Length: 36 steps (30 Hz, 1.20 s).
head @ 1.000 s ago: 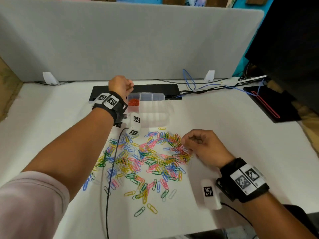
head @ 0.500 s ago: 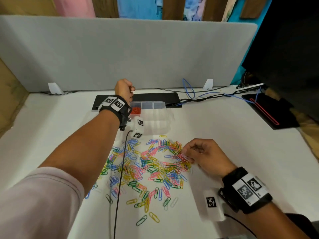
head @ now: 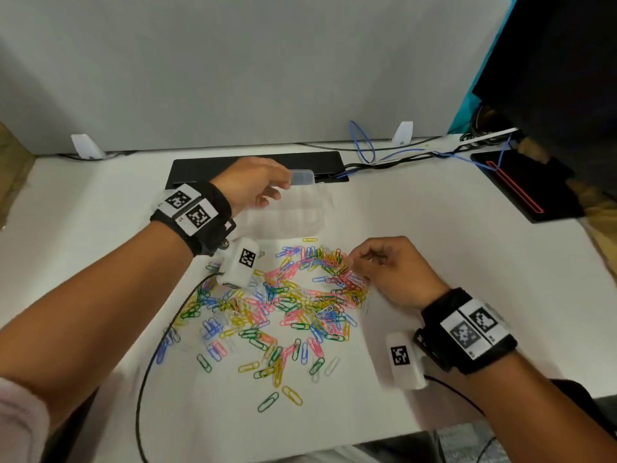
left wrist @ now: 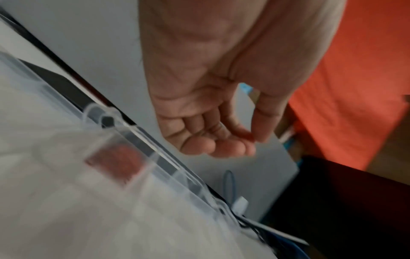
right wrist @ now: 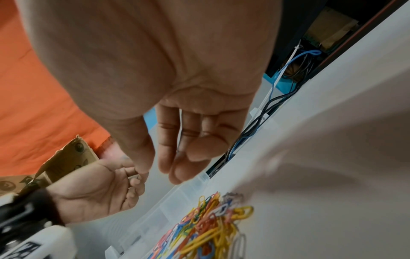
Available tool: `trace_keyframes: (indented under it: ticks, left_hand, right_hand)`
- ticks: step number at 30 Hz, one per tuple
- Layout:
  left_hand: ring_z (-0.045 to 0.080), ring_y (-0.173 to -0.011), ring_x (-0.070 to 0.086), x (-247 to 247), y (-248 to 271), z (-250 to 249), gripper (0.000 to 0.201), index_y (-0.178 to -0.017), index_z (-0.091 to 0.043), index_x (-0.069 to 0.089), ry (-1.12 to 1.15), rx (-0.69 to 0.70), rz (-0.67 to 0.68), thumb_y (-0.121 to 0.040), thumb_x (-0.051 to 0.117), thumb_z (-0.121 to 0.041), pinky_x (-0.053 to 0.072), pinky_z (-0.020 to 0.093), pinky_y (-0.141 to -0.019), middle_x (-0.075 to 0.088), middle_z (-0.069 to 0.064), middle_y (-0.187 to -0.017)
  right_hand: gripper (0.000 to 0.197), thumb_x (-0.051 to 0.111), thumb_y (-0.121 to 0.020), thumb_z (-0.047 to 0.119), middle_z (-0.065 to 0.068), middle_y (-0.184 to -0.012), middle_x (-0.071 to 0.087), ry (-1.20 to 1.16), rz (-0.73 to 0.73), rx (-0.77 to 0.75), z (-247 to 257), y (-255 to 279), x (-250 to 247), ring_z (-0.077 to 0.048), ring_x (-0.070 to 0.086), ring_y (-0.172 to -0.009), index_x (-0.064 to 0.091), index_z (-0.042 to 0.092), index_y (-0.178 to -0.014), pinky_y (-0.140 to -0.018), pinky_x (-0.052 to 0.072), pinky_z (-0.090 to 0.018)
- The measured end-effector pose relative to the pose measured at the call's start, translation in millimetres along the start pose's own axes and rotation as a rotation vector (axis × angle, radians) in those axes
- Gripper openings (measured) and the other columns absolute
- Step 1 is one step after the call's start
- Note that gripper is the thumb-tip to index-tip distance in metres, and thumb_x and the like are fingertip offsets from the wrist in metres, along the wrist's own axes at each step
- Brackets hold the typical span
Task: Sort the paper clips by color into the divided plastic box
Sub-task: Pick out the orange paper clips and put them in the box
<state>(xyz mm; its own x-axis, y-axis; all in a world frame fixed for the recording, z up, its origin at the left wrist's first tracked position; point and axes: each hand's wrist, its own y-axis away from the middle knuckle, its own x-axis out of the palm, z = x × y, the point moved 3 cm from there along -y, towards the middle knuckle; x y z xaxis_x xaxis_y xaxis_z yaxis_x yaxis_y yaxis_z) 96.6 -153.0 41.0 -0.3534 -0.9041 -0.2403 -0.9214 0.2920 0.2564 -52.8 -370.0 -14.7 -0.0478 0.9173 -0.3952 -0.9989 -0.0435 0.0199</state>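
Paper clips (head: 283,305) of coloured wire, pink, yellow, green, blue and white, are spread in a loose tangle across the white table (head: 467,262), just in front of the clear divided plastic box (head: 300,208). A small heap of red clips (left wrist: 117,161) is seen in one compartment at the box's left end; the other compartments look bare, so the sort is judged barely begun. The left hand (head: 250,185) is held over that end of the box, fingers loosely curled, thumb close to the fingertips, nothing seen between them. The right hand (head: 390,269) is poised at the right edge of the pile, fingers (right wrist: 177,166) bent and slightly apart, thumb near them; whether a clip is pinched cannot be told. Red ones look to be the colour being hunted. For a clean pick, one clip lying free at the edge is best chosen and pinched by its outer loop. It should be lifted slowly so that hooked neighbours are shaken off. Each drop should be made low inside the walls, so nothing bounces into the next compartment.
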Motion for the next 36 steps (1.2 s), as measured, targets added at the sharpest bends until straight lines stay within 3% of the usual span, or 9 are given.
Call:
trace_keyframes:
  ticks: [6,9,14,17,21,27,30,34,36]
  left_hand:
    - [0.002,-0.059,0.058,73.0,46.8,13.7,0.011,-0.088,-0.016,0.078,-0.591,0.121,0.366,-0.087,0.068,-0.012,0.051,0.018,-0.060,0.072,-0.007,-0.076]
    - [0.003,-0.073,0.062,92.4,49.0,24.3,0.015,-0.083,-0.020,0.079,-0.774,0.137,0.360,-0.083,0.068,-0.010,0.053,0.020,-0.071,0.071,-0.012,-0.077]
    - [0.010,-0.075,0.061,106.1,47.4,35.7,0.008,-0.076,-0.025,0.073,-0.930,0.119,0.313,-0.076,0.081,-0.022,0.047,0.023,-0.067,0.066,-0.011,-0.074]
    - [0.015,-0.080,0.065,110.2,48.5,37.3,0.005,-0.077,-0.023,0.074,-0.988,0.148,0.306,-0.079,0.078,-0.026,0.053,0.028,-0.073,0.070,-0.007,-0.079]
    - [0.015,-0.078,0.064,111.3,54.9,36.1,0.005,-0.080,-0.021,0.072,-1.053,0.190,0.337,-0.084,0.071,-0.023,0.053,0.028,-0.071,0.069,-0.006,-0.080]
    - [0.004,-0.066,0.059,91.4,56.7,32.1,0.018,-0.066,-0.020,0.068,-0.759,0.167,0.260,-0.078,0.077,-0.010,0.045,0.019,-0.062,0.067,-0.007,-0.072]
    - [0.007,-0.063,0.062,88.9,58.6,33.1,0.011,-0.080,-0.013,0.071,-0.602,0.086,0.281,-0.077,0.079,-0.006,0.047,0.015,-0.054,0.069,-0.003,-0.070]
    - [0.017,-0.073,0.071,94.0,61.4,35.1,0.019,-0.098,-0.010,0.069,-0.211,-0.045,0.316,-0.088,0.062,0.006,0.059,0.026,-0.075,0.069,0.005,-0.073]
    - [0.019,-0.072,0.069,97.2,62.9,35.1,0.018,-0.093,-0.006,0.068,-0.033,-0.129,0.265,-0.094,0.052,0.003,0.057,0.028,-0.072,0.066,0.010,-0.078]
  right_hand:
    - [0.014,0.070,-0.083,0.010,0.002,-0.067,0.072,0.225,-0.078,0.076,-11.5,-2.5,-3.8,-0.005,0.060,-0.060,0.076,0.014,-0.072,-0.064,0.050,-0.024]
    - [0.013,0.070,-0.080,0.008,0.004,-0.066,0.071,0.300,-0.070,0.109,-12.6,-0.9,-5.1,-0.004,0.059,-0.059,0.077,0.014,-0.071,-0.064,0.047,-0.021]
    - [0.011,0.072,-0.077,0.010,0.004,-0.066,0.071,0.410,0.019,0.118,-6.2,0.2,-0.9,-0.007,0.061,-0.061,0.077,0.017,-0.070,-0.067,0.053,-0.026]
    - [0.012,0.080,-0.074,0.016,0.009,-0.064,0.068,0.471,0.108,0.193,-10.3,-1.6,0.3,-0.007,0.060,-0.064,0.074,0.022,-0.065,-0.068,0.053,-0.026]
    - [0.020,0.075,-0.077,0.014,0.008,-0.067,0.067,0.552,0.126,0.186,-9.6,-3.1,0.8,-0.011,0.062,-0.069,0.068,0.025,-0.062,-0.068,0.053,-0.026]
    - [0.016,0.070,-0.079,0.006,0.010,-0.065,0.062,0.487,0.098,0.139,-2.3,-1.7,-7.2,-0.006,0.055,-0.062,0.070,0.019,-0.070,-0.062,0.045,-0.022]
    - [0.015,0.070,-0.079,0.002,0.009,-0.064,0.061,0.438,0.083,0.152,-2.8,-3.1,-8.8,-0.003,0.052,-0.058,0.071,0.016,-0.073,-0.058,0.042,-0.019]
    - [0.008,0.072,-0.079,0.005,0.000,-0.070,0.068,0.349,0.051,0.094,1.2,-3.9,-9.1,-0.009,0.058,-0.062,0.073,0.012,-0.075,-0.066,0.051,-0.028]
    - [0.004,0.072,-0.080,0.004,-0.001,-0.070,0.067,0.270,0.024,0.063,7.1,-3.8,-11.0,-0.009,0.057,-0.063,0.074,0.007,-0.078,-0.067,0.051,-0.028]
